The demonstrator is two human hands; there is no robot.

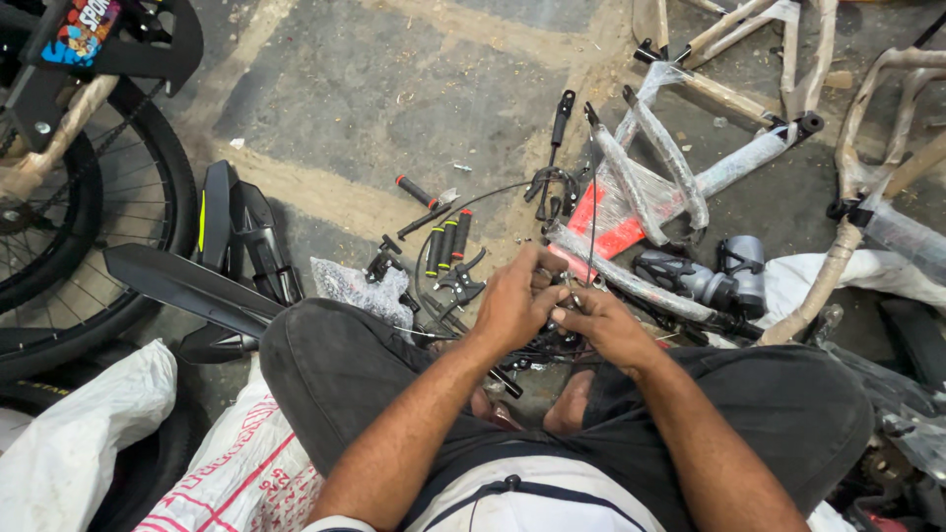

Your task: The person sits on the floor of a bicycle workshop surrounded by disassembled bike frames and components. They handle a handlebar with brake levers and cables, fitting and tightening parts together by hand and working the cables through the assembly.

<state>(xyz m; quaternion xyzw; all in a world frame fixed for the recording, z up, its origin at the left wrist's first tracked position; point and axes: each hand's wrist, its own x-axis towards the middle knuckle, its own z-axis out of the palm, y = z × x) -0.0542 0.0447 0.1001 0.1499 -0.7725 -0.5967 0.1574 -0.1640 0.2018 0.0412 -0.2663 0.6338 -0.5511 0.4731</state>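
a thin black brake cable (592, 212) and a small dark metal part that is mostly hidden sit pinched between the two hands, low in the middle of the view, just above the person's knees. the left hand (514, 300) is curled in a narrow grip, its fingers folded over the part from the left. the right hand (603, 323) meets it from the right, fingertips (564, 313) pressed close on the same spot, so the two hands touch. what kind of part it is cannot be told. the cable runs up from the fingers across a bicycle frame (658, 167) wrapped in clear plastic, which lies on the concrete floor (394, 79) beyond the hands. just left of the hands lie black handlebar grips with red ends (448, 239) and black brake levers (461, 281), with a scrap of bubble wrap (357, 288) beside them. further left are black mudguards (187, 281) and a bicycle wheel (94, 212). a grey and black part (724, 281) rests right of the hands, near the frame. white sacks (84, 433) lie at the lower left, beside the person's dark trousers (345, 379).
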